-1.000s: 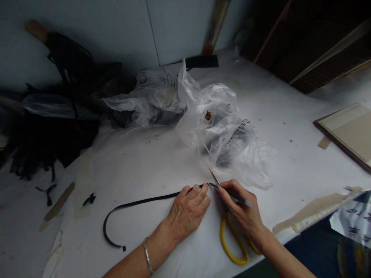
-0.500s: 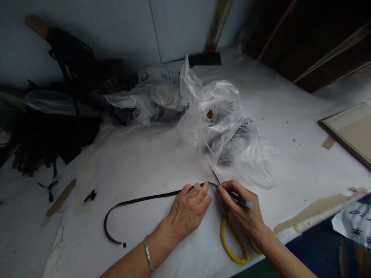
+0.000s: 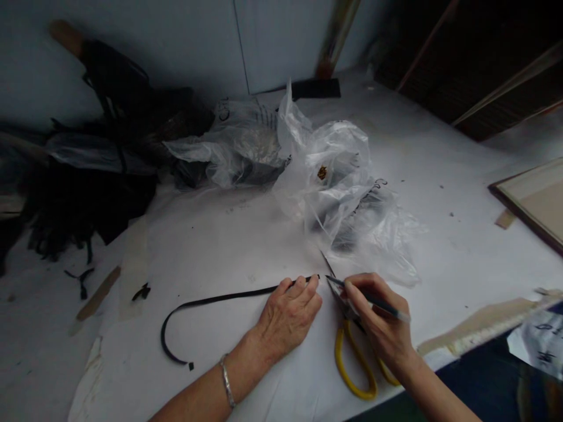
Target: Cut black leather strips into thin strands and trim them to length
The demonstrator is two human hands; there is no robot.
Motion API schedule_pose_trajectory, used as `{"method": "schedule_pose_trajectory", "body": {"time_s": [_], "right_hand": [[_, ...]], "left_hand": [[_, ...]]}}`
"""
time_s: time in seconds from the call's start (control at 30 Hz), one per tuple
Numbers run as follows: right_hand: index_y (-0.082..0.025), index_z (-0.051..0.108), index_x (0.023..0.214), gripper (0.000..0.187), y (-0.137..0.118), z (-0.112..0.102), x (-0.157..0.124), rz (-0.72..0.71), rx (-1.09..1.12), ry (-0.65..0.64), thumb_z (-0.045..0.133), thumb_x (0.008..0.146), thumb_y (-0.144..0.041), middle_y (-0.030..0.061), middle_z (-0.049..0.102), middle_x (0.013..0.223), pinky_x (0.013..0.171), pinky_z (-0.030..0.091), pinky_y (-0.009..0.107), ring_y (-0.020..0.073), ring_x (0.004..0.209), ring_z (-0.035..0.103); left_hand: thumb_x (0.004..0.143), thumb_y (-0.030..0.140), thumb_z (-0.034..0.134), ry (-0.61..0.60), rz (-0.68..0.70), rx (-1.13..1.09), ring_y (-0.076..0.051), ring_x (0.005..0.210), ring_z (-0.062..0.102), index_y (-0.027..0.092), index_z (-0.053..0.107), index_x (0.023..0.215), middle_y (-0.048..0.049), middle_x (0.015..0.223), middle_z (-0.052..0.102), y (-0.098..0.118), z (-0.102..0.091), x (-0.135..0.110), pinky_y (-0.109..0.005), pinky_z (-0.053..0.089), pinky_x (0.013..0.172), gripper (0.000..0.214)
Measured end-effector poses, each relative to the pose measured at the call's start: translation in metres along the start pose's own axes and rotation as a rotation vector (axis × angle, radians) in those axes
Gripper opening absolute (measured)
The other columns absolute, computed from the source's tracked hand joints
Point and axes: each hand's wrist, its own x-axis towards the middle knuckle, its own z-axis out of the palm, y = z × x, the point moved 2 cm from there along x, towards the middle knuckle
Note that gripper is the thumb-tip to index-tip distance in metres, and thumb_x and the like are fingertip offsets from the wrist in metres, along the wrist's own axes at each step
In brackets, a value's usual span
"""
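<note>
The table (image 3: 211,246) has a pale matt cover, quite smooth, which looks like paper; its front edge (image 3: 479,325) looks rough and torn. The strap (image 3: 229,297) is black and dull, of cloth or perhaps leather, I cannot tell which. The scissors (image 3: 341,303) have metal blades and smooth yellow handles, which seem to be plastic. The pen (image 3: 387,306) looks like smooth plastic, with a clear end. The bracelet (image 3: 226,381) is of shiny, silvery metal. The bags (image 3: 338,138) are thin, wrinkled plastic, see-through and rather glossy. The dark pile (image 3: 88,199) looks like matt cloth. The wall (image 3: 176,41) appears smooth.
</note>
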Motion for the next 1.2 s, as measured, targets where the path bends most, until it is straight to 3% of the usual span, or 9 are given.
{"method": "schedule_pose_trajectory", "body": {"time_s": [0.1, 0.27, 0.47, 0.6, 0.83, 0.93, 1.07, 1.2], "right_hand": [[-0.024, 0.062, 0.1, 0.013, -0.008, -0.002, -0.006, -0.049, -0.011, 0.035, 0.057, 0.092, -0.033, -0.0001, 0.065, 0.088, 0.07, 0.049, 0.022, 0.0126, 0.076, 0.063], [-0.028, 0.062, 0.108, 0.02, -0.019, 0.005, -0.02, -0.127, -0.132, -0.064, 0.049, 0.096, -0.037, -0.001, 0.069, 0.098, 0.076, 0.052, 0.018, 0.012, 0.082, 0.067], [-0.027, 0.057, 0.122, 0.029, -0.019, 0.033, -0.014, -0.366, -0.227, -0.247, 0.046, 0.096, -0.036, 0.0017, 0.064, 0.116, 0.089, 0.048, 0.024, 0.0164, 0.105, 0.062], [-0.028, 0.055, 0.123, 0.029, -0.019, 0.044, -0.008, -0.423, -0.29, -0.247, 0.046, 0.096, -0.03, 0.0024, 0.064, 0.115, 0.09, 0.046, 0.03, 0.0183, 0.107, 0.059], [-0.026, 0.058, 0.115, 0.023, -0.013, 0.024, -0.014, -0.246, -0.365, -0.059, 0.043, 0.097, -0.025, 0.005, 0.064, 0.108, 0.085, 0.047, 0.035, 0.0197, 0.1, 0.059], [-0.025, 0.056, 0.119, 0.029, -0.006, 0.018, -0.016, -0.36, -0.495, -0.081, 0.043, 0.093, -0.019, 0.0049, 0.064, 0.112, 0.089, 0.045, 0.04, 0.0217, 0.105, 0.057], [-0.02, 0.049, 0.124, 0.044, 0.003, 0.022, -0.019, -0.546, -0.599, -0.227, 0.042, 0.083, -0.007, 0.0065, 0.061, 0.124, 0.101, 0.035, 0.046, 0.0226, 0.117, 0.053], [-0.02, 0.049, 0.122, 0.044, 0.004, 0.027, -0.025, -0.592, -0.671, -0.27, 0.038, 0.082, -0.006, 0.005, 0.062, 0.125, 0.105, 0.027, 0.047, 0.022, 0.124, 0.047]], "left_hand": [[0.092, 0.02, 0.049, 0.017, -0.036, -0.019, -0.021, 0.118, 0.05, 0.02, 0.059, 0.099, -0.002, 0.136, 0.055, 0.001, 0.0, -0.002, -0.036, 0.041, 0.094, 0.012], [0.094, 0.023, 0.044, 0.045, -0.077, -0.046, -0.021, 0.12, 0.05, 0.018, 0.058, 0.103, -0.0046, 0.136, 0.054, 0.004, -0.007, -0.008, -0.034, 0.042, 0.097, 0.017], [0.096, 0.024, 0.04, 0.096, -0.109, -0.077, -0.023, 0.119, 0.053, 0.015, 0.059, 0.101, -0.009, 0.126, 0.058, 0.0, -0.007, -0.016, -0.033, 0.046, 0.098, 0.022], [0.096, 0.023, 0.04, 0.155, -0.136, -0.172, -0.02, 0.122, 0.053, 0.013, 0.059, 0.098, -0.0098, 0.122, 0.061, 0.001, -0.006, -0.025, -0.031, 0.042, 0.109, 0.021], [0.095, 0.021, 0.044, 0.189, -0.206, -0.287, -0.02, 0.131, 0.046, 0.012, 0.055, 0.114, -0.0098, 0.135, 0.056, 0.004, -0.001, -0.036, -0.037, 0.041, 0.113, 0.024], [0.095, 0.02, 0.044, 0.202, -0.198, -0.303, -0.021, 0.129, 0.049, 0.012, 0.057, 0.111, -0.0098, 0.132, 0.058, 0.004, 0.0, -0.035, -0.038, 0.043, 0.112, 0.022], [0.094, 0.019, 0.043, 0.196, -0.192, -0.277, -0.021, 0.129, 0.049, 0.013, 0.056, 0.114, -0.0095, 0.133, 0.058, 0.005, -0.001, -0.033, -0.038, 0.043, 0.112, 0.024], [0.093, 0.017, 0.044, 0.184, -0.195, -0.25, -0.02, 0.13, 0.048, 0.013, 0.056, 0.115, -0.0092, 0.135, 0.056, 0.006, 0.001, -0.032, -0.037, 0.041, 0.113, 0.025]]}}
